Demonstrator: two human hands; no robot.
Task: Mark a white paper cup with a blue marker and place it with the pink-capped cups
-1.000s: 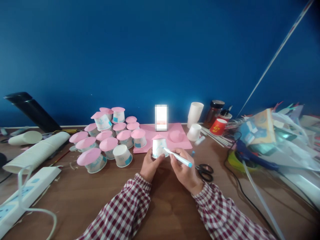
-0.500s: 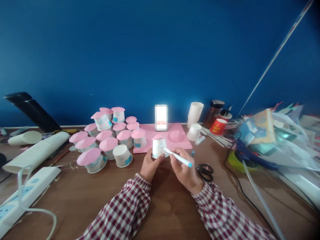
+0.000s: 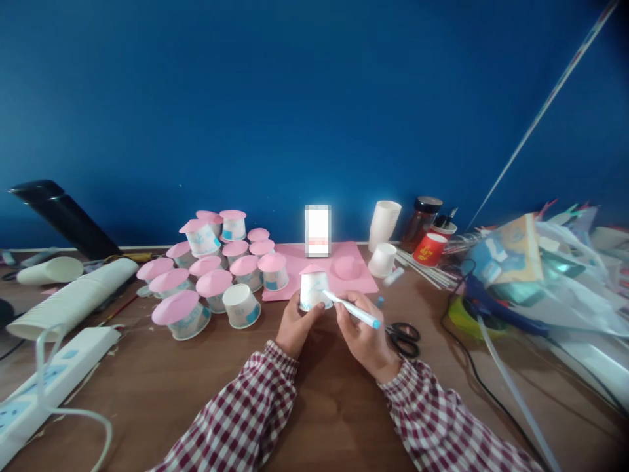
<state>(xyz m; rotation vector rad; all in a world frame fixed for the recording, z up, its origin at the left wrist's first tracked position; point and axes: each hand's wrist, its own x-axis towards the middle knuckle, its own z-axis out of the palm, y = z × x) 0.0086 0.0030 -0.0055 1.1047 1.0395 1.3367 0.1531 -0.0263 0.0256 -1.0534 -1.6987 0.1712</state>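
In the head view, my left hand is closed on the lower part of an upside-down white paper cup with a small pink paper cone on top. My right hand grips a white marker pen with a light-blue end; its tip meets or nearly meets the cup's side, where faint blue marks show. Behind the cup lies pink paper with a pink paper cone on it. To the left stand several pink-topped paper cups, and one bare upturned cup.
Black scissors lie right of my right hand. Farther right are a red paper cup, a stack of white cups and a blue glue gun with cables. A power strip and a cup stack lie left.
Both hands, the cup and the marker stay in almost the same place. The blue marks low on the cup look slightly different; the whole view has shifted very slightly.
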